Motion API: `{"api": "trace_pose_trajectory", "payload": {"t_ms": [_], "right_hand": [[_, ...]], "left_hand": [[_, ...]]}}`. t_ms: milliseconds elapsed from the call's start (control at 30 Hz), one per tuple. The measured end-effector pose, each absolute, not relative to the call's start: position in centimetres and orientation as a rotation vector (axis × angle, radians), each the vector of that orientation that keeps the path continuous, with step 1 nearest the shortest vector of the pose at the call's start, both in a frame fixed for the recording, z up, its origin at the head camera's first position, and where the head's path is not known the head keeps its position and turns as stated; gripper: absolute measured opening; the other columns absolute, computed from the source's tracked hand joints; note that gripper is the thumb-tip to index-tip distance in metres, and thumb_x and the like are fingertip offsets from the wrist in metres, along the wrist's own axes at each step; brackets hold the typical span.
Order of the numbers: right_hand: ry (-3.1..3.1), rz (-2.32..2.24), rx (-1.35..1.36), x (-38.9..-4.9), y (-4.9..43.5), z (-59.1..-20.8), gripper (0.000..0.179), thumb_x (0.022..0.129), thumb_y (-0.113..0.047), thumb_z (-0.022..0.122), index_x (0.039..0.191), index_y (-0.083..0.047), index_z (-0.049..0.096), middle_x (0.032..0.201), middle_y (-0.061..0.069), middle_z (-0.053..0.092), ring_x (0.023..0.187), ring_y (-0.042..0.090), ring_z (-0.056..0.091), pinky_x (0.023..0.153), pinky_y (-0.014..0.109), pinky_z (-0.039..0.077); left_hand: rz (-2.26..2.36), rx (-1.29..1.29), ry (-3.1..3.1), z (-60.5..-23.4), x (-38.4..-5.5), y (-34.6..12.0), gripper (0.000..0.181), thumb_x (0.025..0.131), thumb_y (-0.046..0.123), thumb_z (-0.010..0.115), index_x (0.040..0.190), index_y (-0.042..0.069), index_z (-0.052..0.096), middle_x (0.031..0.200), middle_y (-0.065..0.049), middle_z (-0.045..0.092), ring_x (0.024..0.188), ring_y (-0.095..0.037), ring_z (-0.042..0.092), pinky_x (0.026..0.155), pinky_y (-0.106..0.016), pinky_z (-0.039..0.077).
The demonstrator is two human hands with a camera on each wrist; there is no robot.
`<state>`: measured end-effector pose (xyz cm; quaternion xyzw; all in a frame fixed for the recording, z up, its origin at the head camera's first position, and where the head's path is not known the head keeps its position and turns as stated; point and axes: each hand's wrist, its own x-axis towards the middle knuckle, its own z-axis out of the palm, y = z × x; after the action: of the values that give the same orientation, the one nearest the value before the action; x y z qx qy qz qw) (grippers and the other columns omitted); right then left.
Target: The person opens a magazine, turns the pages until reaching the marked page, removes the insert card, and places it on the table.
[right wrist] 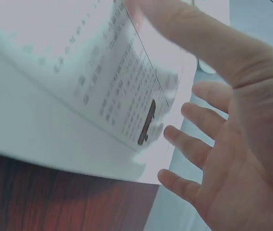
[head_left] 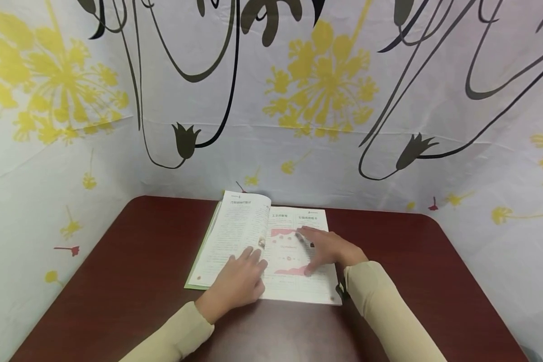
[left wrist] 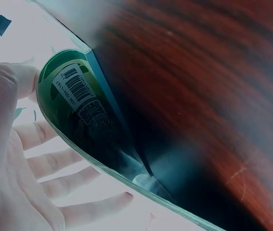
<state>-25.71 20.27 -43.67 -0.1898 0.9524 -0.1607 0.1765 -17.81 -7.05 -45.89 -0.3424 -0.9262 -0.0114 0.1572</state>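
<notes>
An open magazine (head_left: pixel 226 241) lies on the table, its left page bowed up toward the spine. My left hand (head_left: pixel 239 279) rests on the lower part of the left page near the fold, fingers stretched out. Over the right page (head_left: pixel 298 286), with its pink printed areas, my right hand (head_left: pixel 328 250) is spread, fingers apart and holding nothing. The left wrist view shows the curled green back cover with a barcode label (left wrist: pixel 73 85) beside the left hand. In the right wrist view, the right fingers are spread near the page's edge; whether they touch it, I cannot tell.
A dark red wooden table (head_left: pixel 136 261) carries the magazine near its far edge. Behind and at both sides hangs a pale cloth (head_left: pixel 235 110) printed with yellow flowers and dark stems.
</notes>
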Motion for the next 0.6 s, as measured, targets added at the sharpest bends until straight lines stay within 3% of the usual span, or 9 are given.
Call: {"api": "trace_pose_trajectory", "payload": {"t_ms": [600], "right_hand": [[2.68,-0.305,-0.561,-27.1,19.0,-44.1,0.116,0.057,-0.039,0.096,0.155,-0.02,0.036,0.159,0.014,0.032,0.145,0.036,0.029,0.111,0.061,0.026]], "left_hand": [[-0.041,-0.978,-2.692,-45.8,-17.9,-7.2,0.016,0.08,0.021,0.063,0.093,0.012,0.064,0.101,-0.006,0.058,0.089,-0.022,0.051,0.056,-0.039,0.045]]}}
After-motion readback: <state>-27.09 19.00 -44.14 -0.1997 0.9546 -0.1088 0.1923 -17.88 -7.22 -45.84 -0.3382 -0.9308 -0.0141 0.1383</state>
